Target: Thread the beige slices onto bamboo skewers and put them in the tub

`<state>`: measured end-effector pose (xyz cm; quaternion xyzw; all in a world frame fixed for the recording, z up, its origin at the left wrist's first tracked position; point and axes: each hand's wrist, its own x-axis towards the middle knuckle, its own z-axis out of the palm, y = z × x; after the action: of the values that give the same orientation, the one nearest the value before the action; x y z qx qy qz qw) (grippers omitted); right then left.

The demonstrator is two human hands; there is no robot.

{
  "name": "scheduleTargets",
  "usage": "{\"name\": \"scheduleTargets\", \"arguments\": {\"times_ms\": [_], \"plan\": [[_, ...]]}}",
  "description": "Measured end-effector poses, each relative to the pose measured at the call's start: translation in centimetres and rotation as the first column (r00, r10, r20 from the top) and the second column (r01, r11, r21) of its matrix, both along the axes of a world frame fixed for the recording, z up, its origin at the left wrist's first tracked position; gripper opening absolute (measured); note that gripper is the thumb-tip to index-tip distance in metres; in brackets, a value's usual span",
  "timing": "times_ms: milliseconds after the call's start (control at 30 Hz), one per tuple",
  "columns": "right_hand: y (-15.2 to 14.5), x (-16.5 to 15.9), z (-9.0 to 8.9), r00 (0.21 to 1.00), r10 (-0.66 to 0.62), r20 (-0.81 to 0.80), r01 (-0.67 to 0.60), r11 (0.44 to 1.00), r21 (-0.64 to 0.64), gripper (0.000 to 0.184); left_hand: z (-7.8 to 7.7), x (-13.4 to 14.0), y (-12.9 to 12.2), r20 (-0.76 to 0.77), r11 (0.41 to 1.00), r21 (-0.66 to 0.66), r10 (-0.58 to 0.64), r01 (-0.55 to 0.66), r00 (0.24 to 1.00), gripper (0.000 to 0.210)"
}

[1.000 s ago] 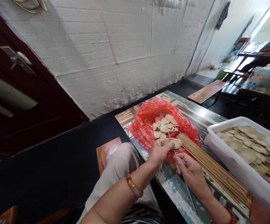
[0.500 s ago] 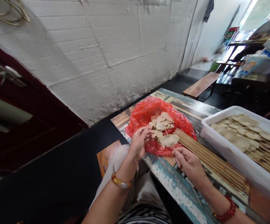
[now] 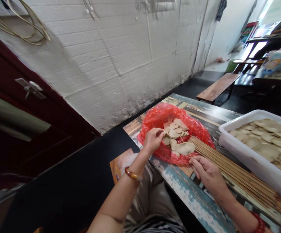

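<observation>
My right hand [image 3: 207, 171] is closed around a thin wooden skewer [image 3: 190, 155], and a flat beige slice [image 3: 185, 148] is threaded near its tip. My left hand [image 3: 153, 141] has thumb and fingertips pressed together at the left edge of a pile of beige slices [image 3: 175, 127]. Whether a slice is between those fingertips, I cannot tell. The pile lies in an open red plastic bag [image 3: 152, 118] on the table. A bundle of bare wooden skewers [image 3: 235, 173] runs from the bag's right side toward the near right.
A white plastic tub [image 3: 237, 144] at the right holds many skewered slices. The patterned table [image 3: 179, 181] has a worn blue edge close to my legs. Beyond stand a wooden bench [image 3: 219, 86] and another table with a person. A dark red door [image 3: 33, 116] is at left.
My left hand has gone from loosely spread fingers to a pinch at the pile's edge. My right hand still holds the skewer and slice. The view has shifted slightly left.
</observation>
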<state>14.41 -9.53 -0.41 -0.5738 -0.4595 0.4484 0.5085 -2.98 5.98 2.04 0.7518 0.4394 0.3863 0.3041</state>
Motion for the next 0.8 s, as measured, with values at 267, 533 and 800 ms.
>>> {"name": "scheduleTargets", "arguments": {"times_ms": [267, 533, 800], "plan": [[0.1, -0.1, 0.6, 1.000, -0.016, 0.008, 0.016, 1.000, 0.005, 0.027, -0.6, 0.7, 0.9, -0.303, 0.987, 0.156, 0.025, 0.023, 0.953, 0.013], [0.1, -0.1, 0.4, 1.000, -0.013, 0.015, 0.013, 1.000, 0.003, 0.028, 0.5, 0.4, 1.9, 0.443, 0.917, -0.399, 0.203, -0.010, 0.873, 0.008], [0.0, 0.0, 0.4, 1.000, -0.006, -0.003, 0.006, 1.000, 0.011, 0.026, 0.0, 2.3, -1.5, 0.680, 0.650, -0.650, 0.265, 0.394, 0.683, 0.028]]}}
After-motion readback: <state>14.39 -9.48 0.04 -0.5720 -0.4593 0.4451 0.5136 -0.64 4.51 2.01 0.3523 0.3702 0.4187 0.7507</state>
